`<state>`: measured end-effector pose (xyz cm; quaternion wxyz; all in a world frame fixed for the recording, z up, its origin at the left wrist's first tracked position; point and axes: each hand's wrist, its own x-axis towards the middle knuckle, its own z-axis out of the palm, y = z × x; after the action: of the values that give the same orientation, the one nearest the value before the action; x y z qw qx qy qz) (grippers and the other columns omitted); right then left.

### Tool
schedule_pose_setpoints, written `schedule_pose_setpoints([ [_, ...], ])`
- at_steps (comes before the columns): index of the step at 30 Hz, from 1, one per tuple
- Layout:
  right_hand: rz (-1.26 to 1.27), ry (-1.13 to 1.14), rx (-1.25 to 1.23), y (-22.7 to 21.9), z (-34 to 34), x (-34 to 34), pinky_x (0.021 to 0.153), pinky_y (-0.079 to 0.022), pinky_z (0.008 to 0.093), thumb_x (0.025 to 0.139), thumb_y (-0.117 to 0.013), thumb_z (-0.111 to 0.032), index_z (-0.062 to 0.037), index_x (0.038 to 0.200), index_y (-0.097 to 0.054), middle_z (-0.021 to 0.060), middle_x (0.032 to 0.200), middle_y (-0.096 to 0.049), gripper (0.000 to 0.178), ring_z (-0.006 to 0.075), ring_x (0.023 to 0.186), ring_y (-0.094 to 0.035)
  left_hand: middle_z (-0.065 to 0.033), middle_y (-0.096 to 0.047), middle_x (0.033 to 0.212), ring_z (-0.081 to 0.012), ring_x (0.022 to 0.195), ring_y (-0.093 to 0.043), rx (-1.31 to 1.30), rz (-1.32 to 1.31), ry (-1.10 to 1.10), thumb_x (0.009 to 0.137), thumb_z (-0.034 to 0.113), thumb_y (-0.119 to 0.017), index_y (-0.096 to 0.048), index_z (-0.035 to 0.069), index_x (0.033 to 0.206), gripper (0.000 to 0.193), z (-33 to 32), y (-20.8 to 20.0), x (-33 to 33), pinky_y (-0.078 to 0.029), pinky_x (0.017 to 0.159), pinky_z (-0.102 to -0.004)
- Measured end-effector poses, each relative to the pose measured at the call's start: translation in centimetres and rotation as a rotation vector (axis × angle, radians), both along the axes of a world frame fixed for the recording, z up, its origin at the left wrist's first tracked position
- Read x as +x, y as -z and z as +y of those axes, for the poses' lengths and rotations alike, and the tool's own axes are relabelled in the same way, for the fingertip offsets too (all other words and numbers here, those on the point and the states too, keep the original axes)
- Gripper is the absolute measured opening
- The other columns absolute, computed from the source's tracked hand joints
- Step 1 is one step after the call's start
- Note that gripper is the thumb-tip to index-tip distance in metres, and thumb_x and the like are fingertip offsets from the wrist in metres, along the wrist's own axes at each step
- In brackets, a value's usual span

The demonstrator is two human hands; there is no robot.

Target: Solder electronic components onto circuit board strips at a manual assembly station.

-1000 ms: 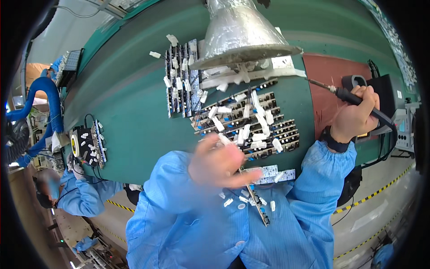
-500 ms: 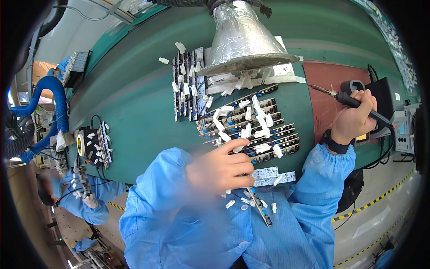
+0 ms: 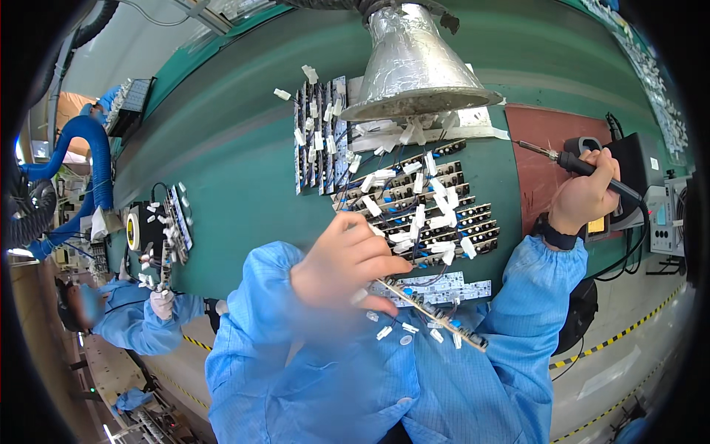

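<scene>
Circuit strip, one end in left grip

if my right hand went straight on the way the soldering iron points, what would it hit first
The soldering iron in the right hand would likely first meet the right end of the white strip by the foil-covered hood, though depth is unclear.

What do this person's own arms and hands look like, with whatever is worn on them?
Both arms wear loose, light blue sleeves with fine lines; the right cuff is gathered. The left hand and right hand are ungloved. A black band circles the right wrist.
</scene>
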<state>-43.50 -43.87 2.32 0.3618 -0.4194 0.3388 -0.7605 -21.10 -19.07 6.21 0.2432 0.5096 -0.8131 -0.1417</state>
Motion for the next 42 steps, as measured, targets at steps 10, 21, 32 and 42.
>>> schedule_pose_setpoints([
  [10,-0.007,0.006,0.000,0.1,-0.1,0.1,0.066,-0.043,0.0290,0.092,-0.054,-0.006,-0.0026,0.065,-0.046,0.0024,0.067,-0.046,0.029,0.0134,0.064,-0.045,-0.0017,-0.058,0.085,-0.0231,0.083,-0.053,0.016,0.151,0.052,0.069,0.028,-0.079,-0.070,0.013,0.084,0.023,-0.3,1.6,1.8,-0.037,0.089,-0.0448],
  [21,-0.022,-0.013,0.004,0.5,-0.5,-0.3,0.065,-0.044,0.0272,0.093,-0.052,-0.007,-0.0009,0.065,-0.048,0.0044,0.068,-0.051,0.028,0.0123,0.064,-0.047,-0.0067,-0.065,0.111,-0.0227,0.109,-0.062,0.003,-0.130,0.132,0.080,0.033,-0.069,-0.070,0.013,0.106,0.032,3.7,0.8,0.7,-0.034,0.103,-0.0567],
  [32,-0.022,-0.033,-0.012,0.1,-0.3,-0.3,0.064,-0.039,0.0295,0.093,-0.050,-0.003,-0.0025,0.066,-0.046,0.0026,0.066,-0.044,0.027,0.0135,0.062,-0.042,-0.0064,-0.065,0.113,-0.0208,0.108,-0.062,-0.099,-0.329,0.074,0.082,0.022,-0.068,-0.070,0.014,0.104,0.024,5.8,3.2,1.3,-0.041,0.099,-0.0513],
  [42,-0.023,-0.021,-0.013,0.2,-0.2,-0.2,0.066,-0.040,0.0292,0.093,-0.051,-0.004,-0.0040,0.066,-0.045,0.0015,0.068,-0.045,0.028,0.0132,0.065,-0.043,-0.0088,-0.069,0.087,-0.0239,0.076,-0.066,-0.151,0.400,-0.097,0.077,0.013,-0.077,-0.071,0.005,0.098,0.023,2.6,0.2,1.9,-0.050,0.068,-0.0360],
])
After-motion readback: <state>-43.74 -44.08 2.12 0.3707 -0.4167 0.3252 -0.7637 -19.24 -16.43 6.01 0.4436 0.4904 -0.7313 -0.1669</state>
